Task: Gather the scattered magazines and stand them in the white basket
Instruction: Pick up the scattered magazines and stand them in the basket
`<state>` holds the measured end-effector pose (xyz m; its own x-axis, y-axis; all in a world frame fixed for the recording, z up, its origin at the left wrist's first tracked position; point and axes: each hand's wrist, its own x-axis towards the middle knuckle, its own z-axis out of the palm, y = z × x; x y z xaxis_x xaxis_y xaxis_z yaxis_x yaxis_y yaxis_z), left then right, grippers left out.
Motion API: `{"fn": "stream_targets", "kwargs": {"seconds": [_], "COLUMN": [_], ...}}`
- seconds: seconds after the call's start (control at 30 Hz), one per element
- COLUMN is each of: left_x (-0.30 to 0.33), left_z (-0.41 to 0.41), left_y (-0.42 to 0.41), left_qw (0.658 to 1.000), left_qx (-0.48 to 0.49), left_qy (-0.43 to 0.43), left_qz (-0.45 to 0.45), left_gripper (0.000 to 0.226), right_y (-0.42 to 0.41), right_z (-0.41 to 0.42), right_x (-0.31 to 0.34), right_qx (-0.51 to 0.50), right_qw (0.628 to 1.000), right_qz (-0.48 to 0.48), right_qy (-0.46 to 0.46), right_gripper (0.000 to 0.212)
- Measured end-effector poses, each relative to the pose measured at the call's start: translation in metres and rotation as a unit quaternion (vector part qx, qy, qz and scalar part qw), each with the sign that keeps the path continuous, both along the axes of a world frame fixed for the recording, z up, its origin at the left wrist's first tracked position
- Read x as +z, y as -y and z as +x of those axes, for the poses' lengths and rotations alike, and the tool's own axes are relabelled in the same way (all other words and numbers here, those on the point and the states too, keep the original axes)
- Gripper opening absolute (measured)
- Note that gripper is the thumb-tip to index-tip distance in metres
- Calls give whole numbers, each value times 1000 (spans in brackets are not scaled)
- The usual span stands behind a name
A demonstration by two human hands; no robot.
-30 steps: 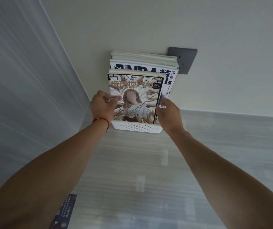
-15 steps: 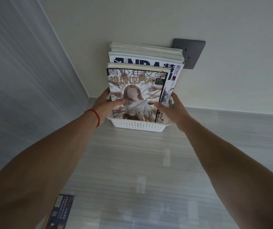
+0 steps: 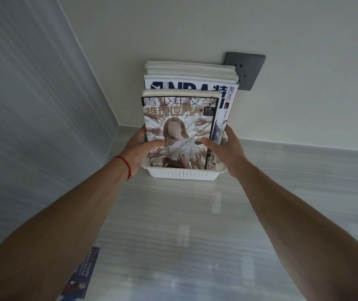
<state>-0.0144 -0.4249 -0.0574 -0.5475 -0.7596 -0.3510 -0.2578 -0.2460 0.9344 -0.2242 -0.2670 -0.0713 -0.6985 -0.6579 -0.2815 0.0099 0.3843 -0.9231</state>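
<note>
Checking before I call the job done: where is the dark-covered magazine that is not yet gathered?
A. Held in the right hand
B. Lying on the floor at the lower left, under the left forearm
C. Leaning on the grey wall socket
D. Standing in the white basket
B: the dark-covered magazine lies flat on the floor at the lower left, well short of the white basket.
</note>
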Motion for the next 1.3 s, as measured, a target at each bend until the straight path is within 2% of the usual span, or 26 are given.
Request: {"fn": "stream_targets", "kwargs": {"seconds": [0.27,0.4,0.5,0.63,0.77,0.83,0.93,1.1,1.3], "left_x": [1,5,11,8,5,0,-7,-12,3], "left_z": [25,19,10,2,-5,-1,6,19,33], "left_y": [-31,-22,-10,1,10,14,14,7,-17], "left_qw": [1000,999,998,992,988,989,991,990,991], "left_qx": [-17,-14,-47,-88,-95,-90,-99,-117,-114], "left_qy": [-3,29,35,22,37,23,7,-13,45], "left_qz": [-25,4,28,92,115,113,87,77,63], "left_gripper": [54,79,67,59,64,61,55,58,56], "right_y": [-32,-28,-22,-17,-6,-4,-8,-17,-44], "right_z": [15,11,3,-11,-27,-30,-29,-26,-6], "right_x": [5,7,3,0,1,4,4,8,7], "right_qx": [8,10,24,75,176,202,195,194,160], "right_qw": [1000,999,998,995,979,973,974,973,982], "right_qz": [6,34,51,27,6,-3,-13,0,-15], "right_qy": [-13,-31,-37,57,98,112,110,128,103], "right_gripper": [74,83,83,96,76,74,74,75,71]}}
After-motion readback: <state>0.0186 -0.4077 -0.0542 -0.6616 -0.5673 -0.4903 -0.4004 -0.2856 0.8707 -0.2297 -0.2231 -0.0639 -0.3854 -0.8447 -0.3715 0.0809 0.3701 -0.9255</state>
